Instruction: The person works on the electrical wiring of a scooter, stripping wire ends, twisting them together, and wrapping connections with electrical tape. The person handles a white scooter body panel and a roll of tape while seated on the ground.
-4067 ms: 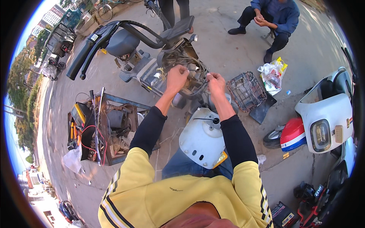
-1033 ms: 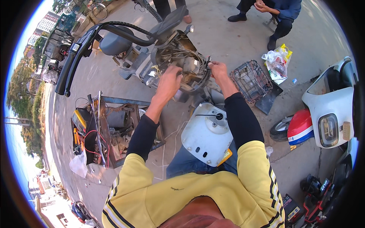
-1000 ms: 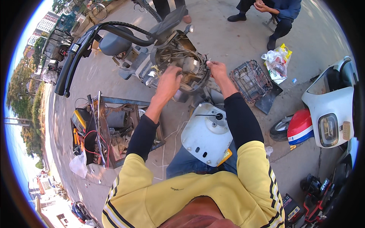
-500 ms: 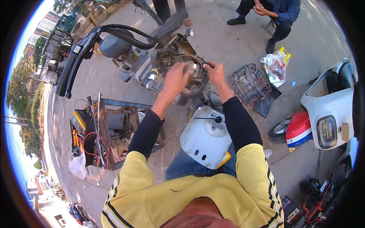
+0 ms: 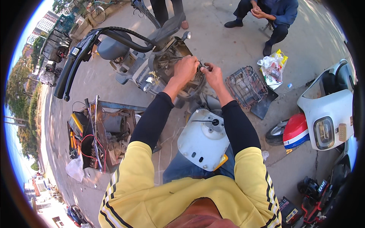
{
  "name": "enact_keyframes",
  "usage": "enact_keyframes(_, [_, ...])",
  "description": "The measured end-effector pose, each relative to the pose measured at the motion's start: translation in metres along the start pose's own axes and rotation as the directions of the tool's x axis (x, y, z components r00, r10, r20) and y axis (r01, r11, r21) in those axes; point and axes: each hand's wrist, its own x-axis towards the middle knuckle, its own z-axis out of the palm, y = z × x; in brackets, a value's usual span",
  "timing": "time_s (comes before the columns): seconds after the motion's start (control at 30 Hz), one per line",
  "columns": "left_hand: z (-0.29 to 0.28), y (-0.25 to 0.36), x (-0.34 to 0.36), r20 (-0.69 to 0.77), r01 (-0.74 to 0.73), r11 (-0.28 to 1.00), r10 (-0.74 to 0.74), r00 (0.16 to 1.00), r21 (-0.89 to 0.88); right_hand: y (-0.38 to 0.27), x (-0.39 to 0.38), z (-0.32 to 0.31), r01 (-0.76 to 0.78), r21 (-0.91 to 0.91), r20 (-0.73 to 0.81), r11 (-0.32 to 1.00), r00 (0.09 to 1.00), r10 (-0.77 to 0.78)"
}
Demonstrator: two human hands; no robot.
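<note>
An electric scooter with its front cover off stands ahead of me, its opened housing (image 5: 161, 62) showing a bundle of wires (image 5: 175, 53). At the right rim of that housing my left hand (image 5: 185, 69) is closed, fingertips pinched at a thin dark wire. My right hand (image 5: 213, 77) meets it from the right, thumb and forefinger closed on the same dark wire. The fingers hide most of what they hold. Below my hands, a white scooter panel (image 5: 201, 140) with a dark cable through its round hole lies over my legs.
At left is a metal box (image 5: 121, 104) of tools and parts. Handlebars (image 5: 110, 32) reach over the upper left. A wire basket (image 5: 247, 85), a plastic bag (image 5: 273, 68) and a white scooter body (image 5: 325, 114) are on the right. A seated person (image 5: 266, 17) and a standing person's legs (image 5: 167, 9) are beyond.
My left hand has moved right and up, from over the housing's middle to beside my right hand, its fingers closing. My right hand has shifted slightly down and left.
</note>
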Motion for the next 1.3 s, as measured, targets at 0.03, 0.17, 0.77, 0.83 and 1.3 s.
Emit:
enact_keyframes(0.03, [0.003, -0.002, 0.0, -0.029, -0.021, 1.0, 0.021, 0.999, -0.004, 0.001, 0.002, -0.002, 0.014, 0.029, -0.014, 0.999, 1.0, -0.013])
enact_keyframes(0.17, [0.005, -0.008, -0.001, -0.07, -0.078, 0.996, 0.076, 0.995, -0.033, 0.009, 0.008, -0.003, -0.005, 0.157, 0.044, 0.988, 0.999, -0.002])
enact_keyframes(0.77, [-0.011, -0.018, -0.087, 0.005, 0.126, 0.912, -0.135, 0.991, -0.389, -0.029, -0.04, -0.05, -0.181, 0.357, 0.406, 0.916, 0.913, 0.023])
enact_keyframes(0.83, [-0.006, -0.022, -0.091, -0.023, 0.066, 0.894, -0.085, 0.996, -0.443, -0.046, -0.037, -0.044, -0.138, 0.44, 0.386, 0.887, 0.921, -0.048])
enact_keyframes(1.3, [-0.006, -0.018, -0.058, -0.047, 0.085, 0.862, -0.125, 0.991, -0.499, -0.074, -0.029, -0.023, -0.087, 0.533, 0.337, 0.842, 0.934, -0.117])
